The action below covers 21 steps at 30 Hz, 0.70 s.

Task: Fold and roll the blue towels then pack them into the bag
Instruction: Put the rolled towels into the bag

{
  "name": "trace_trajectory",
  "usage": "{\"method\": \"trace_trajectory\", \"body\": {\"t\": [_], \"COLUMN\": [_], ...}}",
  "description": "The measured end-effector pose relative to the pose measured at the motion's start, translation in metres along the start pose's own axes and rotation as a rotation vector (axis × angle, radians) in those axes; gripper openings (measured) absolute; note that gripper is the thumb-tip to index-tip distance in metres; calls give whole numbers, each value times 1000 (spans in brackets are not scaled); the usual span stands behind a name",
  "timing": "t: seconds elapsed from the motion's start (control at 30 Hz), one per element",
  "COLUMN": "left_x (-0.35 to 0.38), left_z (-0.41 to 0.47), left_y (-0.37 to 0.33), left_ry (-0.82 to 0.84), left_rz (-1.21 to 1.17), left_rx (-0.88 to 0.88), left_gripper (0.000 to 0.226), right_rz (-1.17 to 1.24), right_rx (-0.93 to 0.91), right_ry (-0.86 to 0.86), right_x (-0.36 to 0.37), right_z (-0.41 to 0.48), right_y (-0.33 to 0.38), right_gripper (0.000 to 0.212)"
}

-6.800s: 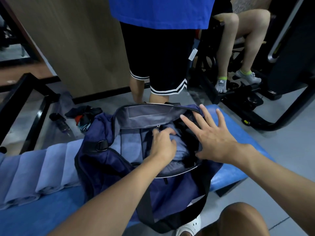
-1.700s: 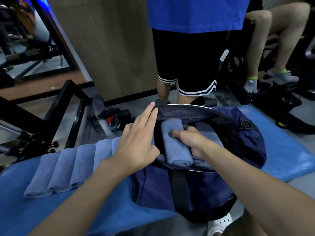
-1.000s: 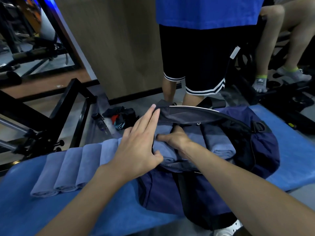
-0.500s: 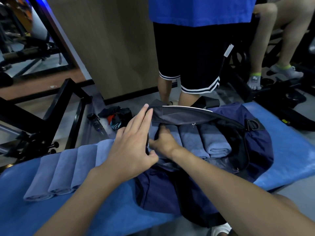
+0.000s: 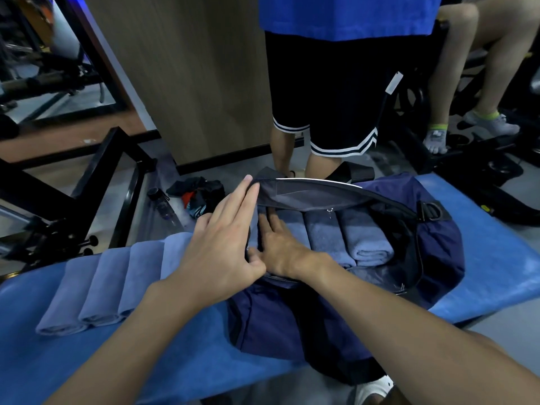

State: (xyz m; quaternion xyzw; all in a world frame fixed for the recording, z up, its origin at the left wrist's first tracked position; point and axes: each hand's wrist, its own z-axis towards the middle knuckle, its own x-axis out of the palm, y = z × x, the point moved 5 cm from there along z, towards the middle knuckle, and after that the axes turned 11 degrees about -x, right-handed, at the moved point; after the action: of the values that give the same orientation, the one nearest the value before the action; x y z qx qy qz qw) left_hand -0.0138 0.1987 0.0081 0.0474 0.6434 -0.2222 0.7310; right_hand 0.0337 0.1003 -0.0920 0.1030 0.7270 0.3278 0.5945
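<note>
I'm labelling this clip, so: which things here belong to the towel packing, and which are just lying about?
Job: navy bag; packed towels in it; waiting towels on the bench; left hand at the bag's flap; right hand pressing a packed towel.
Lying about: bottle; heap of dark clothes on the floor; black frame.

the left hand (image 5: 222, 244) lies flat on the nine o'clock rim of the open bag (image 5: 432, 258) while the right hand (image 5: 280, 247) presses rolled towels (image 5: 362, 238) inside; more rolls (image 5: 99, 285) sit at nine o'clock on the desk (image 5: 482, 258).
</note>
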Motion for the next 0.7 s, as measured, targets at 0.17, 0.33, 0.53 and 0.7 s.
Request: {"method": "trace_trajectory", "body": {"t": [0.17,0.33,0.53,0.7], "left_x": [0,2,3,5], "left_z": [-2,-2,-6,-3], "left_y": [5,7,14,15], "left_ry": [3,30,29,88], "left_rz": [29,33,35,-9], "left_rx": [16,22,13,-32], "left_gripper": [107,110,104,101], "right_rz": [-180,-306,-284,-242], "right_rx": [-136,-161,-173,-182], "right_ry": [55,153,42,-25], "right_x": [-12,-11,-17,-29], "right_z": [-17,-24,-32,-54], "right_y": [12,3,4,8], "right_gripper": [69,72,73,66]}}
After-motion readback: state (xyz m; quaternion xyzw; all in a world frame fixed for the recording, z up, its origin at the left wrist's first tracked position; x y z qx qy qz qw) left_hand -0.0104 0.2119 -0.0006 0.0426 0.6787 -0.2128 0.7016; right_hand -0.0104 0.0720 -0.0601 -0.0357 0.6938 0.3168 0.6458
